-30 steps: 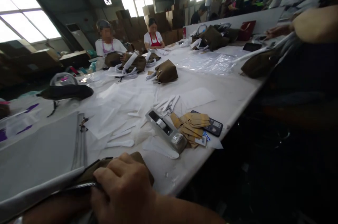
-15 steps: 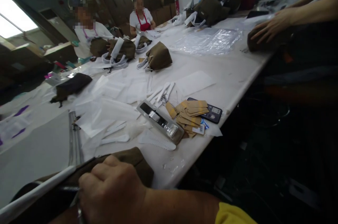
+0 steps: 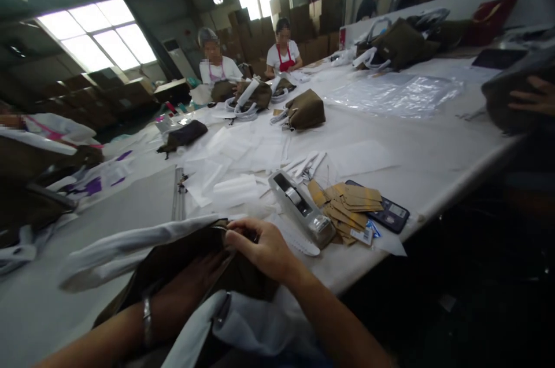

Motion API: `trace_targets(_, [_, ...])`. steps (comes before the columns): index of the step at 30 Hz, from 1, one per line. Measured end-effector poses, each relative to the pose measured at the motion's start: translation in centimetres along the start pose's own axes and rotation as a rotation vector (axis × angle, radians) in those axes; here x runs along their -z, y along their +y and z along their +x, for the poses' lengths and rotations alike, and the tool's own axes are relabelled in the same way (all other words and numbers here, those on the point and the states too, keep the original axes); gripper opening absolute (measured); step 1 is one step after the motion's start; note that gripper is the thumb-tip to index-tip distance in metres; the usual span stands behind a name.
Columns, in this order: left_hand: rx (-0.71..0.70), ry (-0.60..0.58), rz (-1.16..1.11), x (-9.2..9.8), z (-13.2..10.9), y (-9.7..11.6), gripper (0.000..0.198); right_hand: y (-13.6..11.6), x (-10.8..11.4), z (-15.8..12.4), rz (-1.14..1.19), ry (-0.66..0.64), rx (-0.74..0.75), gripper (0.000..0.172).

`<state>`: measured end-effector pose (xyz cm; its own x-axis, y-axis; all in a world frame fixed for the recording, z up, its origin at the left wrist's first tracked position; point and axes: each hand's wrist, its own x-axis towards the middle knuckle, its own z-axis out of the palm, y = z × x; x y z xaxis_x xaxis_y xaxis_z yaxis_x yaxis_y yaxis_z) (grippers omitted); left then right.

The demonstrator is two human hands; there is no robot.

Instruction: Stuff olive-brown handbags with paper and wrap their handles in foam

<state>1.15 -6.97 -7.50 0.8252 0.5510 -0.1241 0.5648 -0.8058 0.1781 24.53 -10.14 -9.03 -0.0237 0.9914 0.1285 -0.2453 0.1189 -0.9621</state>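
A brown bag (image 3: 255,275) with white-wrapped handles (image 3: 143,235) lies at the table's near edge, its mouth open. My right hand (image 3: 260,243) pinches the zipper edge at the bag's far corner, thumb and fingers together. My left hand (image 3: 202,275), with a metal bracelet at the wrist, reaches inside the bag; its fingers are partly hidden in the dark interior, and whether they hold anything cannot be made out.
Beyond the bag are a tape dispenser (image 3: 301,209), brown tags (image 3: 351,203), a phone (image 3: 384,212) and white sheets (image 3: 234,188). More brown bags (image 3: 306,109) stand farther back. People work across the table, and another person's hand (image 3: 535,96) rests on a bag at right.
The view has turned left and up. My left hand now shows inside the opened bag, and my right hand grips its far zipper edge. The other person's hand at right has shifted on its bag.
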Motion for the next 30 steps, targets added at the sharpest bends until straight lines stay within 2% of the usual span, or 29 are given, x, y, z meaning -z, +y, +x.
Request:
trace_targets(2, [-0.056, -0.081, -0.100, 2.3, 1.2, 0.8, 0.050, 0.2, 1.0, -0.6, 0.115, -0.006, -0.039, 0.041])
trace_targets(4, [-0.069, -0.115, -0.198, 5.4, 2.0, 1.7, 0.033, 0.4, 2.0, -1.5, 0.190, 0.069, -0.086, 0.047])
trace_targets(6, [-0.036, 0.008, -0.227, 7.9, 2.4, 2.6, 0.026, 0.6, 2.3, -2.3, 0.195, 0.136, -0.110, 0.055])
trace_targets(8, [-0.045, 0.191, -0.211, 9.2, 3.0, 3.6, 0.028, 0.5, 2.0, -2.8, 0.213, 0.159, -0.128, 0.058])
trace_targets(10, [-0.095, 0.278, -0.156, 9.4, 3.7, 4.7, 0.025, 0.2, 1.3, -3.0, 0.321, 0.179, -0.126, 0.050])
trace_targets(13, [-0.056, 0.167, 0.038, 8.9, 5.0, 6.4, 0.033, -0.4, 0.2, -3.1, 0.562, 0.213, -0.092, 0.039])
trace_targets(15, [-0.003, 0.078, 0.165, 8.7, 5.3, 7.3, 0.039, -0.7, -0.2, -3.0, 0.649, 0.236, -0.071, 0.039])
trace_targets(20, [-0.079, 0.133, 0.183, 8.6, 4.6, 8.1, 0.034, -0.8, -0.6, -3.1, 0.700, 0.315, -0.066, 0.044])
trace_targets(23, [-0.022, 0.088, 0.207, 8.6, 4.4, 8.1, 0.030, -1.1, -1.1, -3.4, 0.685, 0.328, -0.070, 0.046])
trace_targets(25, [-0.040, 0.071, 0.238, 8.5, 4.5, 8.0, 0.033, -1.3, -1.4, -3.7, 0.641, 0.333, -0.059, 0.047])
trace_targets(27, [-0.138, 0.101, 0.235, 8.4, 4.5, 7.7, 0.036, -1.5, -1.6, -3.8, 0.541, 0.323, -0.041, 0.049])
trace_targets(30, [-0.288, 0.177, 0.180, 8.2, 4.4, 6.6, 0.030, -1.3, -1.7, -3.7, 0.323, 0.256, -0.040, 0.047])
